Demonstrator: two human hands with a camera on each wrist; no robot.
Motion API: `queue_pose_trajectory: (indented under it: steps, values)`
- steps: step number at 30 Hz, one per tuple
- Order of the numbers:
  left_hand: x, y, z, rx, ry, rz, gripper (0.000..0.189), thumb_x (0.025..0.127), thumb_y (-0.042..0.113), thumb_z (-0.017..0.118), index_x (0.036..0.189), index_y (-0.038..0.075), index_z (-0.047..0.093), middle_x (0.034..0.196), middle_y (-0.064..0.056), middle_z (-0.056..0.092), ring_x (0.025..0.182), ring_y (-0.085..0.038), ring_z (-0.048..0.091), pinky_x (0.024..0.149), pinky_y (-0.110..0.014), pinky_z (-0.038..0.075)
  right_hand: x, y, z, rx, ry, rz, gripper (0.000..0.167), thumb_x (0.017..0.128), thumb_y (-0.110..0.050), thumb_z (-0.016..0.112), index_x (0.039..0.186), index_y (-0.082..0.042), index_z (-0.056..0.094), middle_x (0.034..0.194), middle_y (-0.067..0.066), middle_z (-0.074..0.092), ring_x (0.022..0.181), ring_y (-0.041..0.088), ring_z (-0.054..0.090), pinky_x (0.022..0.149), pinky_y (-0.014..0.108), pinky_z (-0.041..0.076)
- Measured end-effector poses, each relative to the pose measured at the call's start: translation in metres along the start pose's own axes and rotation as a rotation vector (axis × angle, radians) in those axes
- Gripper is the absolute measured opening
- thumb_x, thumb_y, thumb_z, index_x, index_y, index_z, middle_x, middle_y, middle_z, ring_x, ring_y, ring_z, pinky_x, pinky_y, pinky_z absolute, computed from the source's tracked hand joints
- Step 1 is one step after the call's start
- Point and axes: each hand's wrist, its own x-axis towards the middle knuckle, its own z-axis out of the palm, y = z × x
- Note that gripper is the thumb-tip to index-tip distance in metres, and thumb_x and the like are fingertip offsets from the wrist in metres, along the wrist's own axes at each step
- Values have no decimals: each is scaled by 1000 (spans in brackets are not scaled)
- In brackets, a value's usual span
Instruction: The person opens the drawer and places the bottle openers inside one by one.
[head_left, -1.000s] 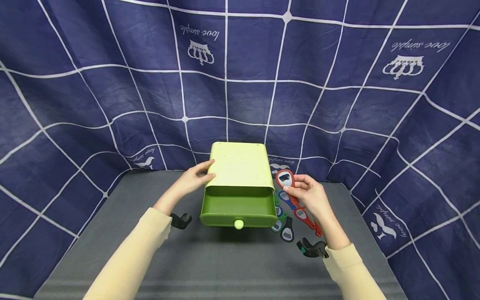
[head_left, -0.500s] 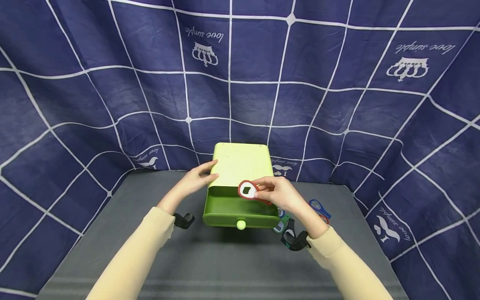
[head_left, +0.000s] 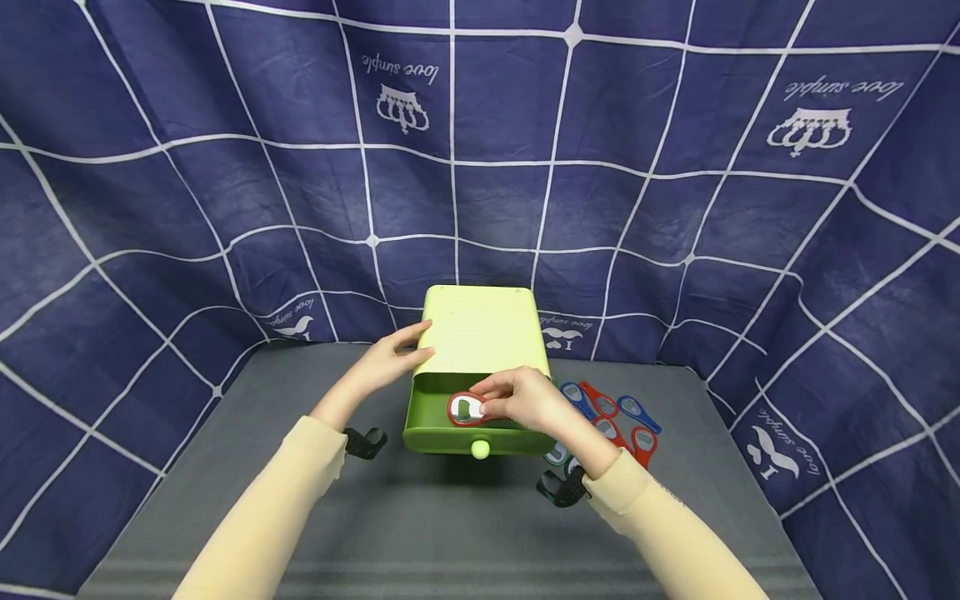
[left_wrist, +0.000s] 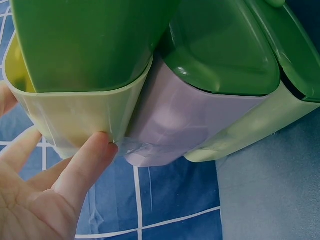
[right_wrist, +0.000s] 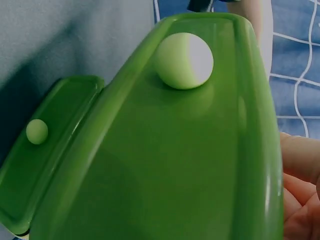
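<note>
I have the right hand (head_left: 527,398) pinching the red opener (head_left: 473,404) at its 3 o'clock end, in or just over the pulled-out drawer (head_left: 438,440); left hand (head_left: 384,360), fingers extended, touches the cabinet (head_left: 483,329) at 9. Probably light, stiff, slick (metal shine); keep that end.

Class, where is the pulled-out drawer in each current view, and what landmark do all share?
Head: the drawer, below centre.
Left wrist: the drawer, upper left, protruding from its casing.
Right wrist: fills the middle, its knob near the top.
Shared landmark: blue cloth with white lines.
</note>
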Motion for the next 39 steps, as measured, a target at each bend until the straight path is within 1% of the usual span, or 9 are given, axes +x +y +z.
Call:
queue_pose_trajectory:
  steps: [7,13,20,24,27,29,33,37,39]
  values:
    - [0,-2,0,-27,1,-4,66,100,36,58,156,16,30,150,-23,43,131,-40,51,101,-50,51,6,3,7,-47,-52,2,19,89,-6,71,108,-8,75,94,4,76,84,11,69,70,23,54]
    - [1,-3,1,-30,-3,-13,67,100,37,58,156,16,30,149,-24,43,130,-39,53,101,-49,51,11,8,11,-105,-103,27,21,91,-5,69,110,-12,74,100,3,76,94,16,70,76,27,57]
    - [1,-1,1,-31,0,-22,65,100,36,58,156,17,31,150,-23,43,129,-39,54,101,-49,51,17,11,12,-83,-140,56,28,91,3,63,114,-10,73,110,6,74,99,18,70,74,25,55]
    - [1,-2,1,-26,-2,-13,66,100,36,58,156,16,31,150,-24,42,131,-40,52,102,-50,50,17,13,11,-70,-139,40,28,91,1,63,117,-7,72,109,6,74,100,19,70,79,26,56]
    - [2,-3,1,-20,-1,-9,66,100,36,58,156,15,31,150,-24,42,132,-40,50,102,-50,50,14,15,8,-42,-132,28,27,92,-4,65,118,-5,70,107,7,74,101,20,70,83,28,57]
    - [2,-3,1,-24,1,-10,66,100,35,59,156,15,31,150,-24,42,132,-40,50,102,-50,50,10,15,4,-19,-125,14,28,92,-7,66,119,-3,69,106,7,74,100,20,70,83,28,57]
    - [3,-2,1,-39,-2,-6,66,100,33,59,156,14,31,150,-24,43,131,-40,51,101,-49,51,-1,14,-6,41,-93,-44,30,93,-11,67,121,-1,68,106,9,74,97,19,70,82,27,57]
    - [3,-1,2,-39,-4,-1,66,100,33,59,156,14,31,149,-25,43,131,-40,51,101,-48,52,-17,11,-21,116,-9,-106,31,94,-15,68,121,-1,68,109,11,74,99,18,70,84,25,57]
    - [3,0,2,-39,-8,0,66,100,33,59,156,14,30,149,-25,43,131,-39,52,101,-48,52,-24,11,-31,166,54,-120,31,94,-15,68,120,1,67,110,14,73,99,21,71,86,27,58]
